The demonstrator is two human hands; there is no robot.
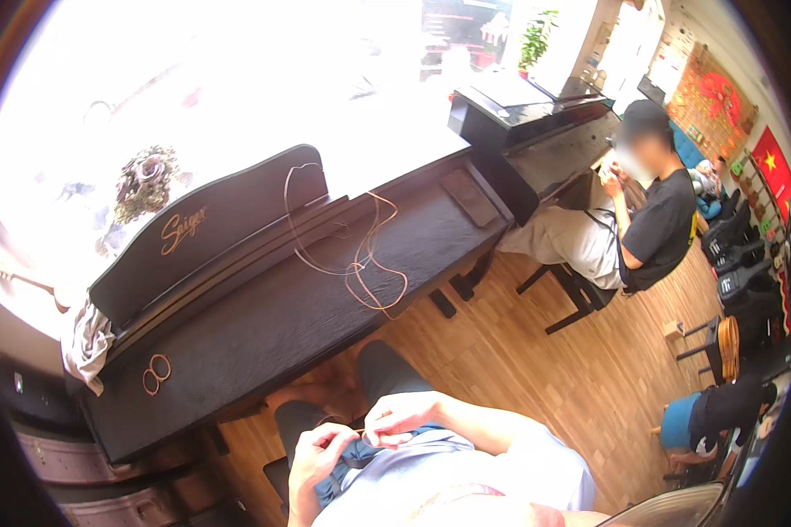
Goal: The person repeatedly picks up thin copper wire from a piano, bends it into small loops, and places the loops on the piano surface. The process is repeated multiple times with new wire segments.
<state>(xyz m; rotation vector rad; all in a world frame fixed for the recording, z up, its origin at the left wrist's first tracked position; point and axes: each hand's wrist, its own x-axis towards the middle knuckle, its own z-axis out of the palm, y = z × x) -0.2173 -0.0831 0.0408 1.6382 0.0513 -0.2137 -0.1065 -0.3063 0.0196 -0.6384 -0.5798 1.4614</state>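
I sit facing a closed black piano. My left hand and my right hand meet close in front of my chest, both pinching a thin light wire between the fingertips, over a blue strap on my light shirt. A long loop of copper-coloured wire lies on the piano's closed lid, running up to the folded music stand. Two small coiled wire rings lie at the left end of the lid.
A white cloth hangs off the piano's left end. To the right another person sits on a dark bench at a second black piano. Wooden floor runs between; a stool and bags stand far right.
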